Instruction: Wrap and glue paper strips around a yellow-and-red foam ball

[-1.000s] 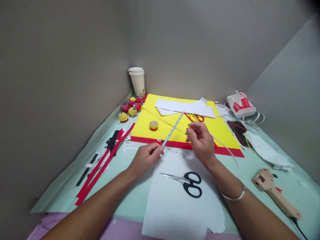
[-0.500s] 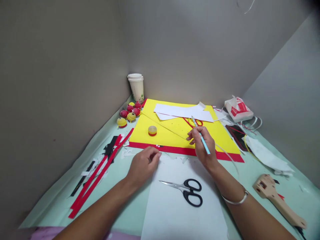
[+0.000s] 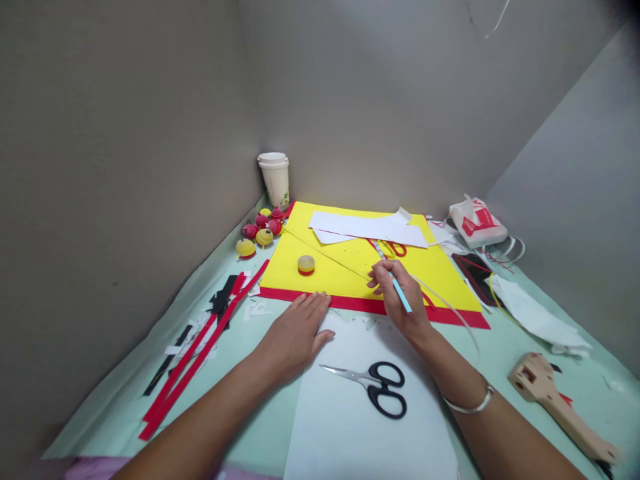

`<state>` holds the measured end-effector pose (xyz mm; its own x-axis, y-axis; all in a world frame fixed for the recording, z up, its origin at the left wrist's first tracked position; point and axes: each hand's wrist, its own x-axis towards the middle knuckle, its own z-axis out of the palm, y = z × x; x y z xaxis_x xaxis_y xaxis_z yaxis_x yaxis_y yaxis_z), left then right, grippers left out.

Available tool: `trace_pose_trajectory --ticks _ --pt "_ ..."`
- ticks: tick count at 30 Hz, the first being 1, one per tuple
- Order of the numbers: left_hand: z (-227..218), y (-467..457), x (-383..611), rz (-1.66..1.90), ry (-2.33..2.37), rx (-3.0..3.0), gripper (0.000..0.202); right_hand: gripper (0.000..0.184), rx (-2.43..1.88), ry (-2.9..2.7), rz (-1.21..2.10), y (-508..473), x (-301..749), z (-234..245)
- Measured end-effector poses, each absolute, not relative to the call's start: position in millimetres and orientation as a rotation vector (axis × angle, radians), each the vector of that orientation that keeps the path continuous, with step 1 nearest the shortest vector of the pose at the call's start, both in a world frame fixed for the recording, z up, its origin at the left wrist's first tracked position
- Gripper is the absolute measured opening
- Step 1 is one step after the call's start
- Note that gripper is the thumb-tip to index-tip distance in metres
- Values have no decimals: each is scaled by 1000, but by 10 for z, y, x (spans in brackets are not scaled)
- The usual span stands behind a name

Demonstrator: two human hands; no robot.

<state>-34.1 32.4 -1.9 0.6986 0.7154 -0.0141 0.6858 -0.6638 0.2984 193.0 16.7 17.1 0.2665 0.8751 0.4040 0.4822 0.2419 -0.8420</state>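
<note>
My left hand (image 3: 296, 337) lies flat with its fingers stretched out, its fingertips at the red border (image 3: 356, 304) of a yellow sheet (image 3: 340, 283). In my right hand (image 3: 411, 308) is a slim light-blue pencil (image 3: 401, 293), held slantwise above the front part of the yellow sheet. Whether its far end touches anything, I cannot tell. Black-handled scissors (image 3: 374, 382) rest on white paper (image 3: 367, 443) between my forearms, blades pointing left. A small round yellow-and-red piece (image 3: 306, 265) sits on the yellow sheet. White paper strips (image 3: 360, 225) lie across its back, partly over red-handled scissors (image 3: 399, 249).
Red strips (image 3: 200, 357) and black scraps lie at left. Behind them are several red and yellow round pieces (image 3: 264, 237) and a lidded paper cup (image 3: 275, 181). At right are a beige glue gun (image 3: 555, 403), a dark phone (image 3: 475, 277) and a tissue pack (image 3: 477, 223).
My left hand has uncurled and flattened, its fingers now spread forward. My right hand has shifted slightly left with the pencil.
</note>
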Motion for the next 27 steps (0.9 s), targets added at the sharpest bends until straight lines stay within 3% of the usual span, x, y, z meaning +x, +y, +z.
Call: trace_pose_trajectory --ticks 27 --pt "7 303 -346 104 1149 2641 66 37 -1420 -1321 495 235 2021 95"
